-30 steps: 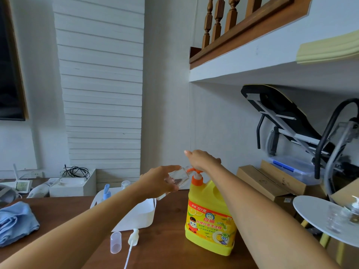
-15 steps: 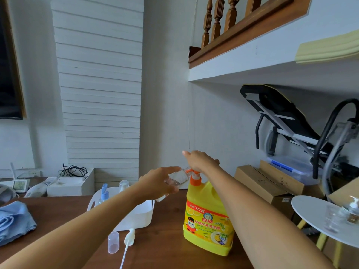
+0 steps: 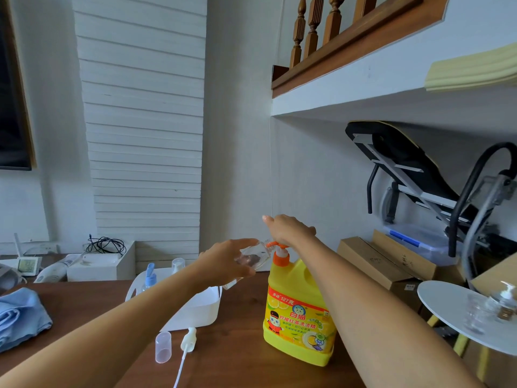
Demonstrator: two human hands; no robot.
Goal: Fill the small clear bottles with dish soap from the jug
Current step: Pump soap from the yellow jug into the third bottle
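**Bottle at the spout, palm on the pump**

Counting from the far left: one blue cloth [image 3: 19, 317] lies well out past the left forearm. One white tub [image 3: 201, 309] sits just under the left wrist with two small bottles standing in it, a blue-capped bottle [image 3: 149, 278] and a clear-capped bottle [image 3: 177, 266]. Below the left forearm, one loose cap [image 3: 163, 347] stands on the wooden table [image 3: 237, 345]. One white spray head [image 3: 188, 336] lies just beside it, thin tube trailing. One yellow jug [image 3: 299, 317] stands directly beneath the right hand. Far out past the right arm, a round white tabletop [image 3: 436, 301] carries two blurred bottles [image 3: 503, 303].

Hands! Both arms reach forward. The left hand [image 3: 226, 261] wraps fingers and thumb round one small clear bottle [image 3: 253, 257]. It is held in the air and tilted, its mouth right up at the orange pump [image 3: 279, 252]. The right hand [image 3: 291, 232] lies palm down on top of that pump, fingers loose, forefinger stretched away, gripping nothing.

The bottle is see-through with a dark patch showing at its side; whether soap is inside, I can't tell. The jug stands upright just right of the left hand. It is bright yellow with an orange collar and a red-banded label showing a cartoon figure.
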